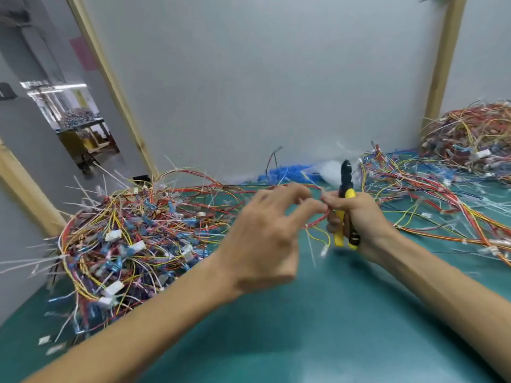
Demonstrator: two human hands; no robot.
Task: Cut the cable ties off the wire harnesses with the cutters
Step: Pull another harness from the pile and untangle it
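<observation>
Yellow-handled cutters with a black head (pixel 345 205) stand upright over the middle of the green table mat (pixel 318 313), nose pointing up, and the right hand (pixel 362 217) has its fingers wrapped tight round both handles. Just left of them, a thin red-wire harness loop (pixel 318 219) hangs between the two hands, with a white cable tie tail (pixel 311 247) dangling below it. The left hand (pixel 262 230) is half open, fingers spread and bent, tips right at that red loop; it is too blurred to tell whether it pinches it. Further left sits a big tangled heap of red, yellow and blue harnesses (pixel 132 239). Loose coloured strands (pixel 428 194) sprawl to the right, another heap (pixel 475 134) beyond them
</observation>
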